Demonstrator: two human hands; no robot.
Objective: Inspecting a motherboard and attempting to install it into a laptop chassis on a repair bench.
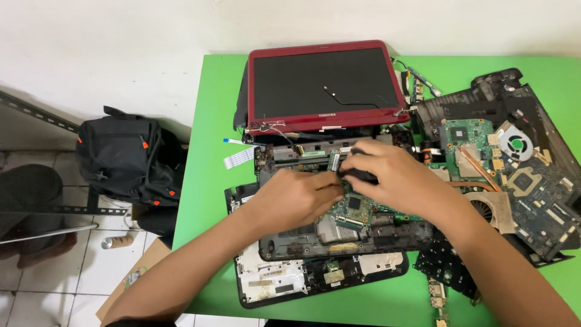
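Green circuit board (pixel 354 209) lies bare in the opened laptop base (pixel 339 239) mid-desk (pixel 206 181) — casing already off. Left hand (pixel 293 197) braces, fingers curled; right hand (pixel 393 175) pinches a small black part (pixel 358 175) — board not yet out.

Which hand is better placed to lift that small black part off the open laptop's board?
Right, probably. The right hand already has its fingers around the small black part; the left hand rests beside it on the green motherboard, seemingly steadying it.

One head-worn camera looks steeply down, close over the green table (pixel 209 181).
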